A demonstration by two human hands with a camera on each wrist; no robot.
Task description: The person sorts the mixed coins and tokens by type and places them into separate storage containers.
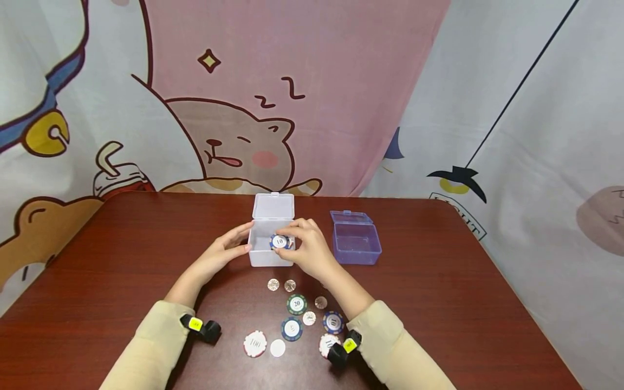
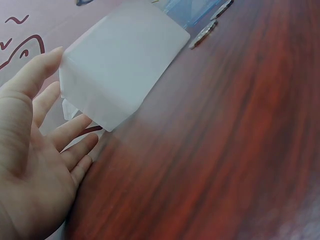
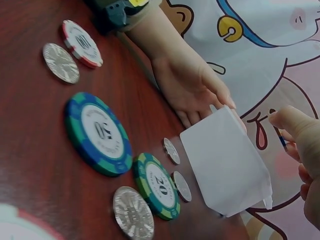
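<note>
My right hand (image 1: 312, 250) pinches a blue-edged poker chip marked 10 (image 1: 280, 242) between thumb and fingers, above the opening of a white plastic box (image 1: 271, 259). The box stands with its lid raised at the back. On its left side my left hand (image 1: 219, 255) rests, fingers loosely extended; the left wrist view shows the thumb of that hand (image 2: 37, 185) touching a box corner. In the right wrist view, only a blue sliver of the held chip (image 3: 282, 140) shows beside the right hand (image 3: 307, 160). What lies inside the box is partly hidden.
A lidded purple clear box (image 1: 357, 254) stands open to the right. Nearer on the brown table (image 1: 117, 260) lie silver coins (image 1: 273, 285), a green 20 chip (image 1: 297, 304), blue chips (image 1: 291, 329) and red-and-white chips (image 1: 255, 344). A printed cloth (image 1: 351, 81) hangs behind.
</note>
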